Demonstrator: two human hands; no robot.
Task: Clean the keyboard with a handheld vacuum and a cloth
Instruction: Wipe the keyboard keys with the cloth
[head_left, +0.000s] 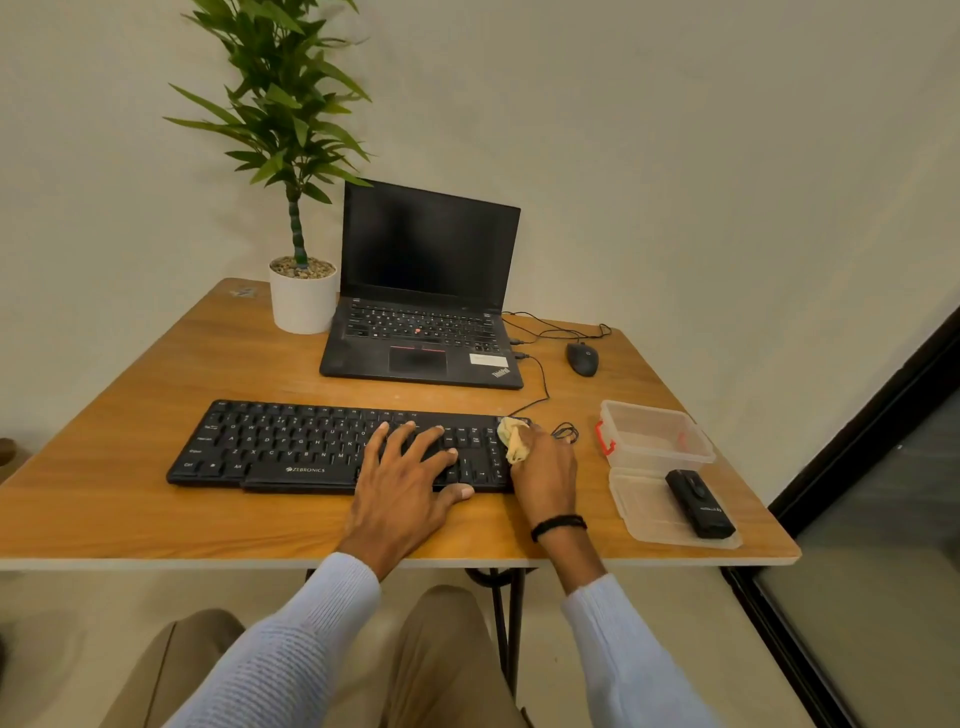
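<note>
Nearest the lens, your knees in tan trousers (441, 649) and your pale blue ribbed knit sleeves (291, 639) fill the lower edge. Beyond them your left hand (405, 467) lies flat on the right half of the black, low-profile plastic keyboard (291, 447). Its fingers are spread over the keys and the thumb rests at the near edge, apparently steadying the board. Just to its right, your right hand (545, 467), a black band at the wrist, curls round a small bunched pale-yellow cloth (513, 439) and holds it against the keyboard's right end. To the right of that hand, and apart from it, the small black block-shaped handheld vacuum (700, 503) lies on a clear flat plastic lid (644, 512). The matching clear rectangular plastic box (654, 436), with its red clasp, stands open just beyond the lid. With the vacuum idle and the cloth on the keys, the suction stage is probably finished and the wiping stage is in hand. How many keys are already wiped cannot be read, and the stretch left of your left hand may remain. The work surface is an orange-brown wood-grain tabletop (156, 509) on black metal legs. Ahead of your hands stands an open black laptop (421, 312) with a dark screen. A black corded mouse (582, 358) sits ahead of the right hand, and a white cylindrical pot (303, 301) holding a green leafy plant stands beyond the left. A plain off-white wall closes the far side, and a dark-framed glass panel (857, 441) runs along the right-hand side.
</note>
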